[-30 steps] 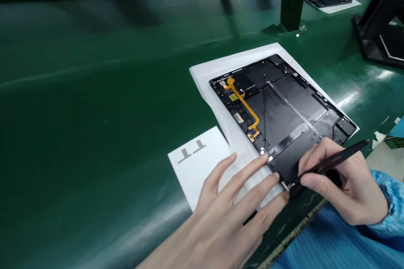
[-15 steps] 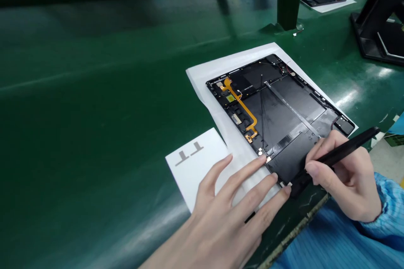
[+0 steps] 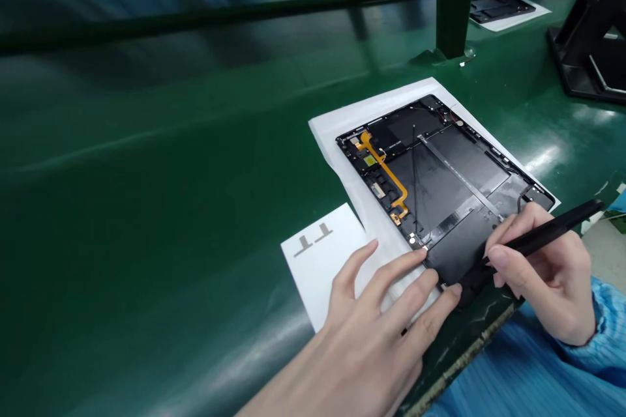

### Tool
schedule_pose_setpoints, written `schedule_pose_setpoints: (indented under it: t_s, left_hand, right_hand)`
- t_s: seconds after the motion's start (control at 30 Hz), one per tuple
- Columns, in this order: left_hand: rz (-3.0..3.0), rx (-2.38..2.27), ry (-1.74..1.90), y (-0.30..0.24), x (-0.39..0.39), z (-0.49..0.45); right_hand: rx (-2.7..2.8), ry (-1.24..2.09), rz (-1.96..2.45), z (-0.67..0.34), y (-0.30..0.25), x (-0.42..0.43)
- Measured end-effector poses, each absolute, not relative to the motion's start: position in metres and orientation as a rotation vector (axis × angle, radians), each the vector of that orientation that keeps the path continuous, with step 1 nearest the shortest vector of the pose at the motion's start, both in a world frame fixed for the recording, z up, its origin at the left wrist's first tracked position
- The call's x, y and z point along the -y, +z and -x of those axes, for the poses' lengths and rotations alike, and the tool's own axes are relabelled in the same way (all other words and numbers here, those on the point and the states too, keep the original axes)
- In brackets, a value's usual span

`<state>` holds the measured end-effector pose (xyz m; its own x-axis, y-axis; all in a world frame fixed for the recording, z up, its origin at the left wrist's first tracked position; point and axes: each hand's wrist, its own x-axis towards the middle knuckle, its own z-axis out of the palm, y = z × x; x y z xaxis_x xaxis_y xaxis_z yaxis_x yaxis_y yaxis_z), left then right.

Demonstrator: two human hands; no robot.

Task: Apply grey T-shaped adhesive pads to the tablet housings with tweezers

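A sheet [image 3: 362, 199] lies on the table [image 3: 171, 163], with an open casing [image 3: 435, 192] on it. Inside, a ribbon cable [image 3: 392, 176] runs along the left edge; a flat strip [image 3: 460, 177] lies right of it. Left of the casing's near part lies a card [image 3: 317, 273], partly beneath the left hand [image 3: 379, 332]. At the near right is the right hand [image 3: 552, 273], a slim tool [image 3: 552, 229] in its grip. A post [image 3: 454, 6] stands behind the casing, another casing [image 3: 503, 6] beyond it, and a stand [image 3: 562, 65] far right.
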<state>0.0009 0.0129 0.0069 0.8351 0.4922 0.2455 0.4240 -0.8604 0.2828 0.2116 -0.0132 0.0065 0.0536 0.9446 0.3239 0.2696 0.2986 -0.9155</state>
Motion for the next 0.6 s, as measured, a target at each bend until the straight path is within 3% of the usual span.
schedule_pose_setpoints:
  t_s: [0.23,0.43,0.6]
  left_hand:
    - [-2.633,-0.612,0.58,0.02,-0.043,0.005]
    - [-2.397,-1.485,0.735,0.026,-0.155,0.024]
    - [-2.201,-1.591,0.433,0.006,-0.23,0.034]
  right_hand:
    - [1.452,0.727,1.239,-0.212,0.001,0.015]
    - [1.449,0.763,1.256,-0.214,-0.003,0.016]
    - [1.453,0.81,1.291,-0.213,-0.008,0.016]
